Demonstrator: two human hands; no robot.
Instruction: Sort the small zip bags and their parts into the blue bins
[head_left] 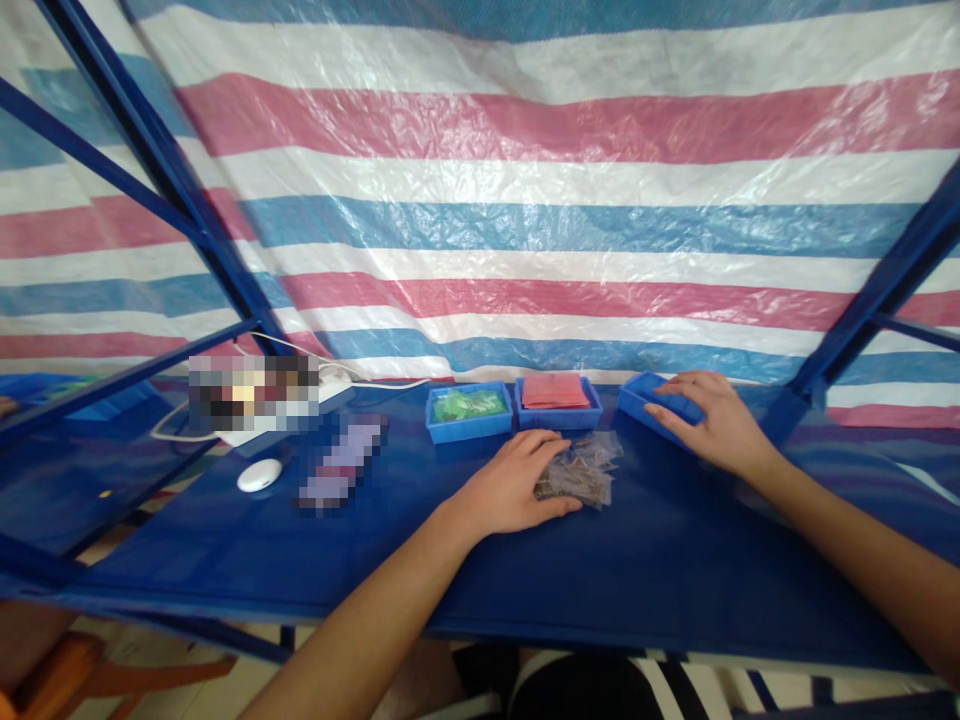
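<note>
My left hand [517, 485] lies low over a small pile of clear plastic bags [589, 470] on the blue table. Its thumb and fingers curve around the left side of the pile. The bags hold small brownish pieces, too small to name. At the right, my right hand [712, 415] straddles a blue plastic bin [636, 398], fingers over the far rim and thumb by the near one. This bin stands at an angle, and its inside is partly hidden by the hand.
Behind my left hand stand a blue bin [469, 432] of green packets and a blue bin [559, 416] with a red-pink stack. Leftward are a white round object [259, 475], a blurred-out flat object [343, 462] and white cables [375, 384]. Blue frame posts [870, 280] flank a striped sheet [562, 230].
</note>
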